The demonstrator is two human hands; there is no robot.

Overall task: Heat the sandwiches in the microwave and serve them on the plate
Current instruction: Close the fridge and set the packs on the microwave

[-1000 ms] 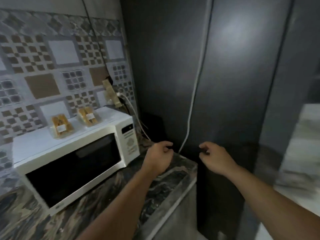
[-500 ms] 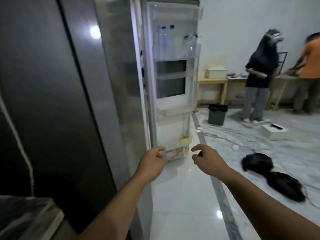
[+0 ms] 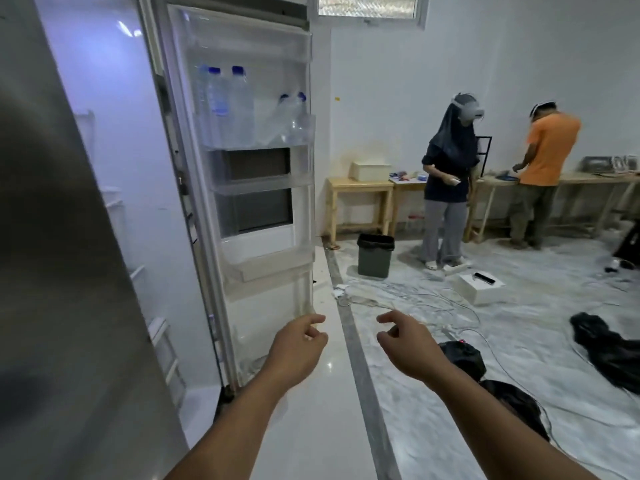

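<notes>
The microwave, the sandwiches and the plate are out of view. A tall fridge stands on my left with its door (image 3: 256, 188) swung wide open; water bottles (image 3: 225, 102) stand in the top door shelf. My left hand (image 3: 294, 351) hovers near the door's lower edge, fingers loosely curled and holding nothing. My right hand (image 3: 408, 344) is held out beside it over the floor, fingers apart and empty.
The fridge's dark steel side (image 3: 62, 271) fills the left. A dark bin (image 3: 375, 254), white box (image 3: 481, 285), loose cables (image 3: 415, 299) and black bags (image 3: 609, 348) lie on the floor. Two people (image 3: 448, 181) stand at wooden benches (image 3: 360, 188) along the far wall.
My view has swung right from the microwave counter, round the fridge's side, to its open door and the room. Both hands stayed out in front and empty.
</notes>
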